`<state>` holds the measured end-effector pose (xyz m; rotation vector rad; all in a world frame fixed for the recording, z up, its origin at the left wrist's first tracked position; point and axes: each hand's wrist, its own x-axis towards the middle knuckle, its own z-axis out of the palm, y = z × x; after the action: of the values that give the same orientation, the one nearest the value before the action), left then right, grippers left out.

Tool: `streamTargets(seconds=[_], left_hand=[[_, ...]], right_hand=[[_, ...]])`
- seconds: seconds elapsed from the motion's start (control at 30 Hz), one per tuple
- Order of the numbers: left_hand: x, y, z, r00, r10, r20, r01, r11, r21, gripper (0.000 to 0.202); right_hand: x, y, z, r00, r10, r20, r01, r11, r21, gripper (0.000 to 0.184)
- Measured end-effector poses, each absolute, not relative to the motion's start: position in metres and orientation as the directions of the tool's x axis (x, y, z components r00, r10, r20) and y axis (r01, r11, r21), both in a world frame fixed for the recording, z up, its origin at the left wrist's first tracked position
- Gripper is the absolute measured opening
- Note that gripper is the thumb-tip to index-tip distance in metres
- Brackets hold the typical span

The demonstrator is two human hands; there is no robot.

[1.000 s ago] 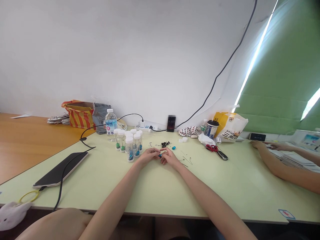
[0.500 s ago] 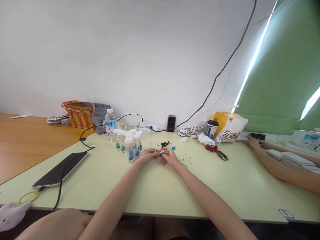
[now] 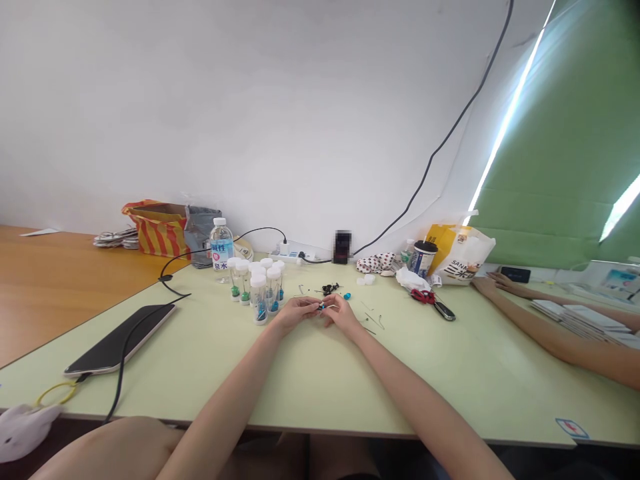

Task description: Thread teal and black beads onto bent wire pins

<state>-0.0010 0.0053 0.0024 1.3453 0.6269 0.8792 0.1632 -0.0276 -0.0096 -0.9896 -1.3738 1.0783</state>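
Low over the middle of the table, my left hand (image 3: 296, 313) and my right hand (image 3: 341, 313) meet fingertip to fingertip. Both are closed on a small blue and black part (image 3: 321, 307), mostly covered by the fingers, so its kind cannot be made out. Just beyond the fingers lies a little heap of black pieces (image 3: 331, 289), with a blue piece (image 3: 347, 296) to its right. Thin metal rods (image 3: 371, 320) are scattered beside my right hand. Left of my left hand stand several clear tubes (image 3: 259, 303) with white caps, holding blue or green pieces.
A water bottle (image 3: 221, 247) stands behind the tubes; a tablet (image 3: 120, 340) with a cable lies at left. On the right are white caps (image 3: 369, 279), red-handled scissors (image 3: 423, 297), a key fob (image 3: 445, 311), a cup (image 3: 423, 259) and a paper bag (image 3: 463, 257). Another person's arms (image 3: 530, 323) rest at far right.
My fingers have shifted slightly around the small part, which shows a little differently between them. At far right, the other person's hands have reached further left, toward the paper bag.
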Motion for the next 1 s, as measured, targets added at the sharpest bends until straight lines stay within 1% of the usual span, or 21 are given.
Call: streamTargets(seconds=[0.1,0.37,0.53,0.63,0.73,0.93,1.0], left_hand=[[-0.0016,0.0045,0.003,0.553,0.826,0.107,-0.181,-0.006,0.983,0.036],[-0.0011,0.0081,0.0001,0.518,0.853,0.073,-0.195,0.034,0.98,0.036],[-0.001,0.0061,0.0023,0.491,0.87,0.048,-0.196,0.056,0.979,0.035],[-0.0008,0.0054,0.0028,0.488,0.871,0.053,-0.204,0.055,0.977,0.035],[-0.001,0.0058,0.0023,0.497,0.866,0.063,-0.202,0.045,0.978,0.035],[-0.0013,0.0072,0.0006,0.518,0.851,0.084,-0.2,0.025,0.98,0.035],[-0.0012,0.0075,0.0004,0.51,0.856,0.086,-0.201,0.021,0.979,0.035]], right_hand=[[0.1626,-0.0263,-0.0089,-0.107,0.974,0.199,-0.03,0.197,-0.98,0.027],[0.1627,-0.0288,-0.0093,-0.055,0.966,0.252,-0.037,0.251,-0.967,0.024],[0.1649,-0.0276,-0.0099,-0.042,0.971,0.235,-0.055,0.233,-0.971,0.023],[0.1651,-0.0263,-0.0104,-0.05,0.973,0.226,-0.067,0.222,-0.973,0.026],[0.1648,-0.0245,-0.011,-0.054,0.977,0.206,-0.071,0.202,-0.977,0.028],[0.1647,-0.0219,-0.0113,-0.083,0.99,0.116,-0.067,0.111,-0.992,0.025],[0.1644,-0.0218,-0.0115,-0.089,0.99,0.112,-0.057,0.107,-0.993,0.026]])
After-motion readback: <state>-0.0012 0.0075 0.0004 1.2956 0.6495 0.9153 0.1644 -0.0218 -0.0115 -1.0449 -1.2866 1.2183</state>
